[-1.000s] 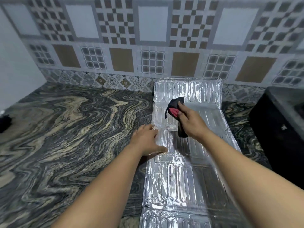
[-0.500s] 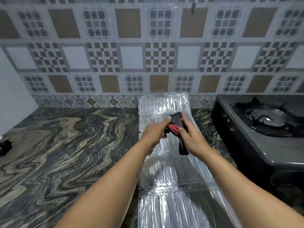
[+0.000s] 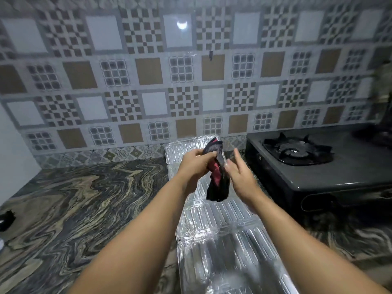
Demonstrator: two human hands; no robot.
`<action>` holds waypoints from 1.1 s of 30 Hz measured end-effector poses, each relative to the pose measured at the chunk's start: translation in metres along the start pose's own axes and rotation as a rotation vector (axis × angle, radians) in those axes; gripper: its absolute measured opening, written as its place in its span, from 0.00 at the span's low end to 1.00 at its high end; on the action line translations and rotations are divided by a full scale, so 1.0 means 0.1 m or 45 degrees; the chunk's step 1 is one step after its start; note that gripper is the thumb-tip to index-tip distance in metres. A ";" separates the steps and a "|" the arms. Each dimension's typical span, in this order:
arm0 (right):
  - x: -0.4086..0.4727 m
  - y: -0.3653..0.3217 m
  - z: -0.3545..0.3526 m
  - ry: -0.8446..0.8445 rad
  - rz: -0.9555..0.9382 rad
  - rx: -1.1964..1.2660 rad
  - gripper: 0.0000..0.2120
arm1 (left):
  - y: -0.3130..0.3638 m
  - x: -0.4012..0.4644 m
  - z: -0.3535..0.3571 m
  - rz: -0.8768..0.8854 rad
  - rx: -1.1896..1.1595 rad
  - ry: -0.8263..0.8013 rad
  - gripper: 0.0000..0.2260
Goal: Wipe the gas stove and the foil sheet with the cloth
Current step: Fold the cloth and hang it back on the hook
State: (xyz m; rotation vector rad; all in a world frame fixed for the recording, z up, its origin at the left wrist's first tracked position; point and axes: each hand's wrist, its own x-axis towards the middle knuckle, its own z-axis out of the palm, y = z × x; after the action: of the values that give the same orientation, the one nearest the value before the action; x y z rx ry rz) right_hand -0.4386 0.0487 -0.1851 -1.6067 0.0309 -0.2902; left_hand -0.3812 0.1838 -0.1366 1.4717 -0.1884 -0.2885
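Marble counter (image 3: 63,198): left hand (image 3: 196,164) grip pinches cloth (image 3: 218,177) above foil sheet (image 3: 222,240); right hand (image 3: 240,175) spread.

The stove (image 3: 322,170) walls off the right side, standing just beside the foil (image 3: 222,240). Left of the foil the bench (image 3: 84,198) lies open as far as a small dark object (image 3: 7,219) at its edge.
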 end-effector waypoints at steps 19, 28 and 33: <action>0.24 -0.12 -1.24 0.045 -0.225 -0.156 0.15 | 0.08 -0.03 0.55 0.340 0.465 0.018 0.17; 0.83 -0.38 -1.95 -0.111 -0.374 -0.586 0.13 | 0.02 0.04 1.25 0.382 0.551 0.154 0.33; 1.00 -0.63 -2.11 -0.207 -0.496 -0.627 0.15 | 0.00 0.25 1.44 0.292 0.659 0.154 0.47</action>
State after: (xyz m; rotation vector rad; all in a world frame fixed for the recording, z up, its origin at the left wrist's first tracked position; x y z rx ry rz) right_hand -0.3951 -0.1731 -0.1007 -2.1201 -0.3648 -0.4773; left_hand -0.4004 0.0397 -0.1241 1.9525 -0.3493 0.0434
